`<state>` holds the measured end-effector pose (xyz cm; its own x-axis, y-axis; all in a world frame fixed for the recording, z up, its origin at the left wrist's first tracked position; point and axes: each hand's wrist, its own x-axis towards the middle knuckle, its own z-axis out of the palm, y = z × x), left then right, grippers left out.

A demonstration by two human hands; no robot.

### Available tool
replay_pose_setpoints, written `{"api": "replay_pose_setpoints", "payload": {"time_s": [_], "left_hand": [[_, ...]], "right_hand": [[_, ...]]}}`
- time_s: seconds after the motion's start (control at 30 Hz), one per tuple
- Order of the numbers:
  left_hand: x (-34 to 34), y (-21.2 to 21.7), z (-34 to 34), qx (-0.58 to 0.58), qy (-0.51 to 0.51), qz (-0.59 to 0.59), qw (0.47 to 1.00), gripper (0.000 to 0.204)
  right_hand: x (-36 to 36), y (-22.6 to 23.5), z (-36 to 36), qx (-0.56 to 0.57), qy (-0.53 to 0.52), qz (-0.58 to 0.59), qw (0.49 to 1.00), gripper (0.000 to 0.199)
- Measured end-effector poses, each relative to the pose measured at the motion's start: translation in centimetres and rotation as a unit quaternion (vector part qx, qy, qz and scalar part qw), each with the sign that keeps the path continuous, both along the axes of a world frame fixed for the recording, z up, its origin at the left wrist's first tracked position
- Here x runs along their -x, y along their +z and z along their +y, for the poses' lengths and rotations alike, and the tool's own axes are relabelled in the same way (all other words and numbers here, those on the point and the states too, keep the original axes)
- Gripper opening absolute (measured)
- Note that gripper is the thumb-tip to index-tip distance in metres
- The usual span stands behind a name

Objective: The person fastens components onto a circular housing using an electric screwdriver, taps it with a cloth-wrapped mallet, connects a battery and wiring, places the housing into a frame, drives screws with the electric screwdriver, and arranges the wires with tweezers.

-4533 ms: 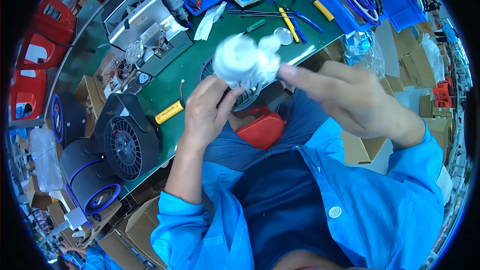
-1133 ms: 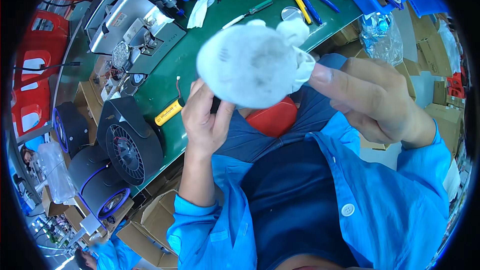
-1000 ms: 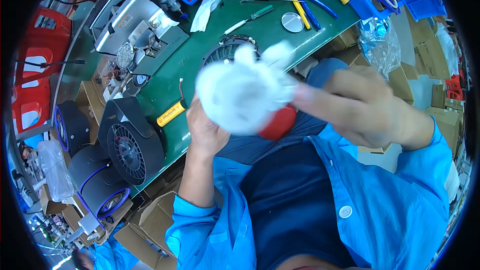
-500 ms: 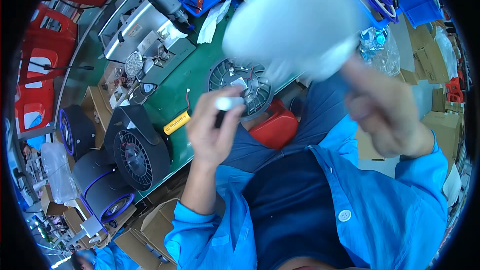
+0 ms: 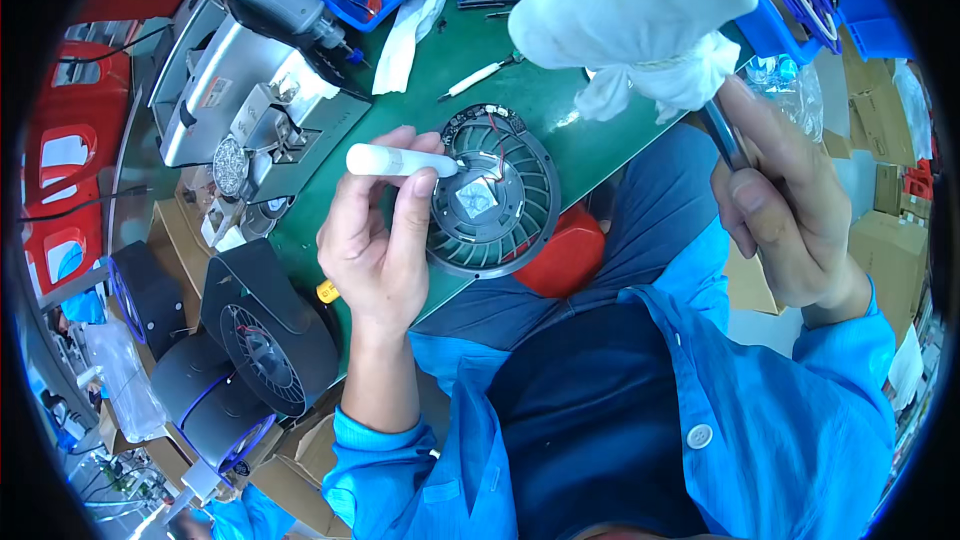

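My left hand (image 5: 375,250) is closed on a short white plastic rod (image 5: 385,160). The rod lies nearly level, its narrow grey tip over the hub of a dark grey round fan-like housing (image 5: 535,215). This finned housing has a red wire and a silvery square at its centre, and sits at the near edge of the green table. On the right, my right hand (image 5: 790,200) grips the dark handle of a mallet (image 5: 635,5). Its large head is wrapped in white cloth, tied below, and is raised above the table, apart from the rod.
A white-handled tool (image 5: 480,78) lies behind the housing. At the back are a blue bin (image 5: 345,5) and a white paper strip (image 5: 410,35). A metal machine (image 5: 250,90) stands left, above black housings (image 5: 265,330) and a partly hidden yellow cylinder (image 5: 327,291). A red seat (image 5: 570,255) shows below.
My left hand has moved left, and the rod now reaches over the housing's hub. The mallet, blurred before, has shifted right and is sharper. The whole view has shifted somewhat.
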<state>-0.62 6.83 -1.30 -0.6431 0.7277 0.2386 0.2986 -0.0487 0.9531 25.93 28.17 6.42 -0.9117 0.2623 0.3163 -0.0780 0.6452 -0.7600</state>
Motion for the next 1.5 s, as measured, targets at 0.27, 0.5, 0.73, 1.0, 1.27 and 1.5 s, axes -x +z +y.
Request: {"api": "replay_pose_setpoints", "payload": {"time_s": [0.27, 0.5, 0.73, 1.0, 1.27, 1.5], "left_hand": [[0.6, -0.3, -1.0, -0.030, 0.012, 0.035, 0.999, 0.031], [0.6, -0.7, -1.2, -0.022, -0.007, 0.047, 0.999, 0.029], [0.4, -0.2, -1.3, 0.021, 0.010, 0.110, 0.994, 0.031], [1.2, -0.6, -1.5, 0.043, 0.001, 0.248, 0.968, 0.033], [0.3, 0.0, -1.2, 0.081, 0.003, 0.203, 0.976, 0.029], [0.3, -0.6, -0.9, 0.054, -0.007, 0.235, 0.970, 0.030]], "right_hand": [[1.0, -1.3, 0.7, -0.017, 0.035, 0.007, 0.999, 0.058], [1.7, -1.5, 0.6, -0.040, 0.065, 0.013, 0.997, 0.058], [2.7, -0.2, 0.3, -0.082, 0.100, 0.017, 0.991, 0.058], [5.8, 4.5, -0.3, -0.177, 0.144, -0.011, 0.974, 0.067], [6.9, 5.0, -0.8, -0.235, 0.129, 0.025, 0.963, 0.070], [6.1, 6.0, -1.2, -0.235, 0.145, -0.084, 0.957, 0.072]]}}
